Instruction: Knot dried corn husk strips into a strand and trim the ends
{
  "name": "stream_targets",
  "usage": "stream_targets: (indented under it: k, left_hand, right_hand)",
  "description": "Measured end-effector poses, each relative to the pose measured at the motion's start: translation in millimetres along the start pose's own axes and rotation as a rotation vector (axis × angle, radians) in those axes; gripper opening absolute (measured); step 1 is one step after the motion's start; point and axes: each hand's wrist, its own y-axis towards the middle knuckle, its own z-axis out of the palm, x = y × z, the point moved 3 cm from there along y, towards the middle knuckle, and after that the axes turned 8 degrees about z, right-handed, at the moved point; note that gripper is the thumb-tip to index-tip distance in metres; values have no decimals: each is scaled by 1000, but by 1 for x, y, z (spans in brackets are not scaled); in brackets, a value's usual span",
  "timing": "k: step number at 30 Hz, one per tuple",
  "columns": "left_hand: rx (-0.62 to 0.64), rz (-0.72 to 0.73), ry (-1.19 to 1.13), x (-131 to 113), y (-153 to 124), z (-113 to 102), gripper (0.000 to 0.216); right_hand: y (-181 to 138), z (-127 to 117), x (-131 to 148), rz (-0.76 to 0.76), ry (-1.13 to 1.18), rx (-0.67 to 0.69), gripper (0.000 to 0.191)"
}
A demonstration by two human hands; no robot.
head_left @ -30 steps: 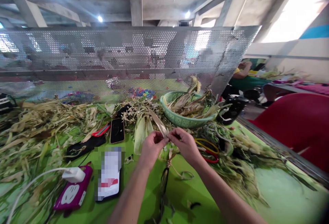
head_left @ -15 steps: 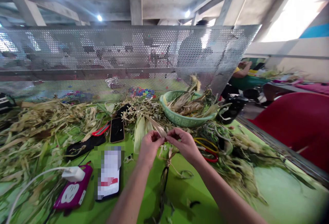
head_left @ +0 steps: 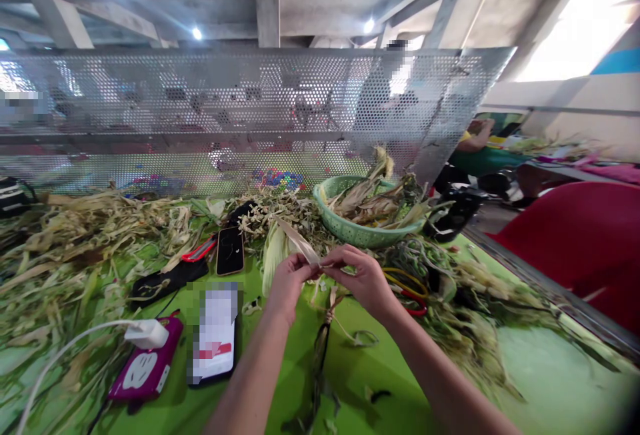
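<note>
My left hand (head_left: 291,280) pinches a pale dried corn husk strip (head_left: 299,240), whose wide end points up and away to the left. Close beside it, my right hand (head_left: 359,276) has its thumb and fingertips closed on the strip's near end. Below the hands, a braided husk cord (head_left: 327,315) with a knot runs toward me over the green table (head_left: 380,382). A fan of pale green husk (head_left: 276,256) lies just behind my left hand. Yellow and red scissor handles (head_left: 410,288) rest to the right of my right hand.
A green basket (head_left: 367,232) full of husks stands behind my hands. Heaped husks (head_left: 100,235) cover the left side. A phone (head_left: 216,335), a dark phone (head_left: 231,251), a red cutter (head_left: 200,248) and a purple power bank (head_left: 146,365) lie left. A perforated metal screen (head_left: 200,102) rises behind.
Both hands stay together at the husk strip; the fingers shift slightly and the strip turns a little. The whole view drifts slightly to the right.
</note>
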Motion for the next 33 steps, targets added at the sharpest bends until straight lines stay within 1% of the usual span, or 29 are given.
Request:
stream_targets:
  k: [3,10,15,24,33]
  left_hand:
    - [15,26,20,-1,0,0,20]
    - [120,44,145,-3,0,-1,16]
    - [149,55,116,-6,-1,1,16]
    - [171,86,153,-9,-5,3,8]
    - [165,94,170,-8,-5,5,7]
  right_hand:
    - [0,0,3,-53,-45,28,10]
    - [1,-2,-2,-75,-83,17,8]
    - [1,-2,-5,-86,-79,16,7]
    - [1,-1,-6,-9,-123,31,8]
    - [1,-1,-4,69,-113,-19,6]
